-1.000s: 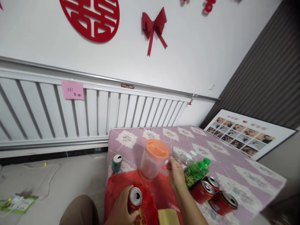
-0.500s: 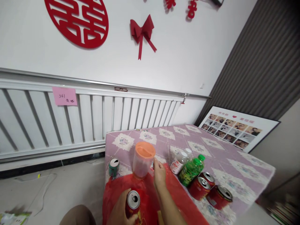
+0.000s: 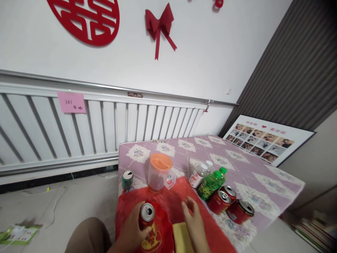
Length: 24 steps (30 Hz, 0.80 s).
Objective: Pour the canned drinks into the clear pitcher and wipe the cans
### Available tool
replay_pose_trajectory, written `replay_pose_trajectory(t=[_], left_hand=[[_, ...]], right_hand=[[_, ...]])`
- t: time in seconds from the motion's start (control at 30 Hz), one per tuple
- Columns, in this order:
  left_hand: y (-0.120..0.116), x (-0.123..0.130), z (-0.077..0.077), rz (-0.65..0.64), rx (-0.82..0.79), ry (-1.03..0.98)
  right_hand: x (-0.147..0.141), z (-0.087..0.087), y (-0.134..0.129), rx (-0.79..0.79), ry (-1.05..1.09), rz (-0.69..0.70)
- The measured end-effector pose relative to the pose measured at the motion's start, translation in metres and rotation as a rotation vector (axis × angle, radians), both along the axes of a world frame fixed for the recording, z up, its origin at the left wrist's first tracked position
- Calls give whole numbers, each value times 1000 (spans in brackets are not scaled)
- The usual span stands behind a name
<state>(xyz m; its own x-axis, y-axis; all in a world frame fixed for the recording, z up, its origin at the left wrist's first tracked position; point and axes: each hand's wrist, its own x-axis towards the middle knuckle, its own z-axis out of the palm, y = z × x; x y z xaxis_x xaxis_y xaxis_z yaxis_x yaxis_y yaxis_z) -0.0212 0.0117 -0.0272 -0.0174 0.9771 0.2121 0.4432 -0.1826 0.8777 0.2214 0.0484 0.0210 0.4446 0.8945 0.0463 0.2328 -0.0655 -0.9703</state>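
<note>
My left hand [image 3: 133, 225] is wrapped around an opened red drink can [image 3: 147, 215], standing upright over a red scalloped tray [image 3: 163, 228] with a gold design. My right hand [image 3: 193, 219] holds nothing; its fingers are apart, above the red cloth and beside a folded yellow cloth [image 3: 181, 236], which the forearm partly covers. Beyond both hands stands a clear plastic pitcher [image 3: 157, 178] with an orange lid and its handle turned to the right. A small green can [image 3: 127, 182] is at the left edge of the table.
On the right stand green-capped bottles [image 3: 210, 186], white-capped bottles [image 3: 197, 175] and several red cans [image 3: 240, 211]. A red cloth [image 3: 179, 191] lies over the patterned tablecloth [image 3: 184, 144]. Behind the table runs a white radiator [image 3: 100, 126]. A photo board [image 3: 263, 140] leans at the far right.
My right hand has left the pitcher's handle and come back toward me, near the yellow cloth. My left hand still grips the red can. The view has tilted slightly down.
</note>
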Motion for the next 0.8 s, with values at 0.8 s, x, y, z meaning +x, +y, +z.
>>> replay_pose_trajectory(t=[0.8], left_hand=[[-3, -3, 22, -78, 65, 17]], right_hand=[[30, -26, -105, -169, -2, 40]])
